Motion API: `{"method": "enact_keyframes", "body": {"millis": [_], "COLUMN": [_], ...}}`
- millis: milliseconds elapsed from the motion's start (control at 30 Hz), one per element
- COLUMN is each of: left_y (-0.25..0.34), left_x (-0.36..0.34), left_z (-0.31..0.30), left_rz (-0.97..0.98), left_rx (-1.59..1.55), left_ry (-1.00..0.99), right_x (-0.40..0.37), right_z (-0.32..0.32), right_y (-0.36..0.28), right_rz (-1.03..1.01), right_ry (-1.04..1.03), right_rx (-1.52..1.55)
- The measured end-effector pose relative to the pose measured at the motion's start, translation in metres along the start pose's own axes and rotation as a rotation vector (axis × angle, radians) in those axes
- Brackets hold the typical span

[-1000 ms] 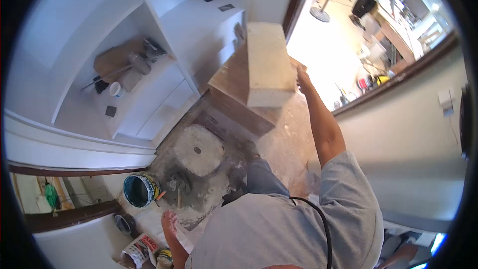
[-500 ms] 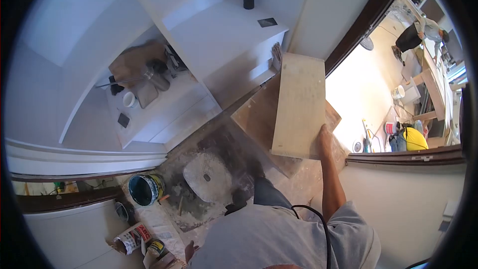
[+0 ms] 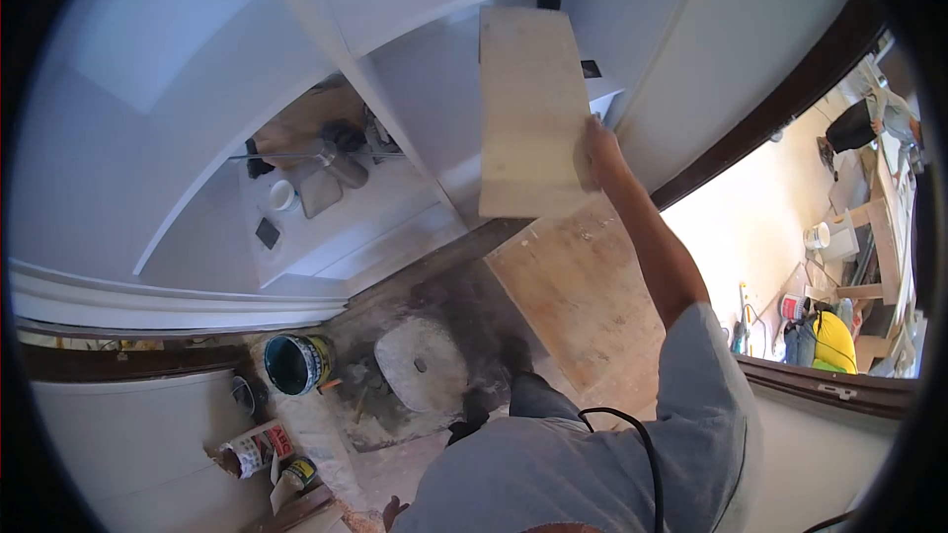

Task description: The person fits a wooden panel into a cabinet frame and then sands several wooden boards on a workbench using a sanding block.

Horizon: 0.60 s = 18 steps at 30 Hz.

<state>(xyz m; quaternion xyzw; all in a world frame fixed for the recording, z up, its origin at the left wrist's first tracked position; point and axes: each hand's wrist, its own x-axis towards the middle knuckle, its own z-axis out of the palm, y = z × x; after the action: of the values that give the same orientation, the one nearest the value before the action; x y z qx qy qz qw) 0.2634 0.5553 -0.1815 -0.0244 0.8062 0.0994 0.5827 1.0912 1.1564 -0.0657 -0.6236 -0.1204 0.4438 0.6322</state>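
Observation:
My right hand [image 3: 600, 150] is closed on the right edge of a pale rectangular wooden board [image 3: 531, 118]. The board is lifted in front of a white cabinet compartment and covers part of its shelf. Below it, a larger brown wooden sheet [image 3: 592, 286] lies on the floor. Low beside my body, my left hand [image 3: 395, 511] shows only in part, with its fingers apart and nothing visible in them.
A dusty stool [image 3: 421, 365] stands on the stained floor near my feet. To its left are a bucket [image 3: 296, 365] and a torn bag [image 3: 259, 449]. Tools and a white cup [image 3: 283, 195] sit in the left compartment. Through the doorway a person [image 3: 869, 123] stands by a workbench.
My right arm has stretched forward and up, carrying the pale board from above the floor sheet to in front of the cabinet. More of the brown sheet now shows.

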Motion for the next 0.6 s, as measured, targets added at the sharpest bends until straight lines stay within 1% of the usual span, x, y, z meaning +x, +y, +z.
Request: {"method": "enact_keyframes", "body": {"millis": [33,100,200,233,267,300,333,400,467,533,567,600], "left_y": [-0.007,-0.019,-0.035,-0.039,-0.044,-0.051,-0.061,-0.076,-0.081,-0.083,-0.088,-0.079], "left_x": [-0.006,-0.019,-0.034,-0.037,-0.043,-0.049,-0.054,-0.067,-0.078,-0.086,-0.097,-0.109], "left_z": [0.001,0.007,0.015,0.016,0.019,0.018,0.018,0.018,0.02,0.017,0.015,0.022], "left_rz": [0.026,0.037,0.012,0.008,0.006,0.009,0.001,-0.003,0.014,0.061,0.103,0.253], "left_rx": [0.021,0.004,-0.067,-0.091,-0.116,-0.147,-0.18,-0.257,-0.386,-0.53,-0.546,-0.394], "left_ry": [0.04,0.091,0.125,0.133,0.141,0.161,0.172,0.188,0.209,0.218,0.238,0.257], "right_x": [0.031,0.074,0.111,0.119,0.126,0.127,0.129,0.125,0.15,0.221,0.257,0.248], "right_z": [0.014,0.054,0.129,0.138,0.145,0.157,0.168,0.183,0.199,0.199,0.199,0.201], "right_y": [0.0,-0.005,-0.027,-0.028,-0.029,-0.031,-0.033,-0.047,-0.027,0.009,0.028,0.026], "right_rz": [-0.077,-0.13,0.04,0.045,-0.357,-0.537,-0.797,-0.488,-0.548,-0.707,-0.789,-0.82], "right_ry": [-0.106,-0.117,0.125,0.115,0.073,-0.013,-0.028,-0.212,-0.021,0.019,0.049,-0.015], "right_rx": [-0.156,-0.305,-0.335,-0.336,-1.189,-1.621,-2.025,-2.007,-1.979,-2.1,-2.158,-2.215]}}
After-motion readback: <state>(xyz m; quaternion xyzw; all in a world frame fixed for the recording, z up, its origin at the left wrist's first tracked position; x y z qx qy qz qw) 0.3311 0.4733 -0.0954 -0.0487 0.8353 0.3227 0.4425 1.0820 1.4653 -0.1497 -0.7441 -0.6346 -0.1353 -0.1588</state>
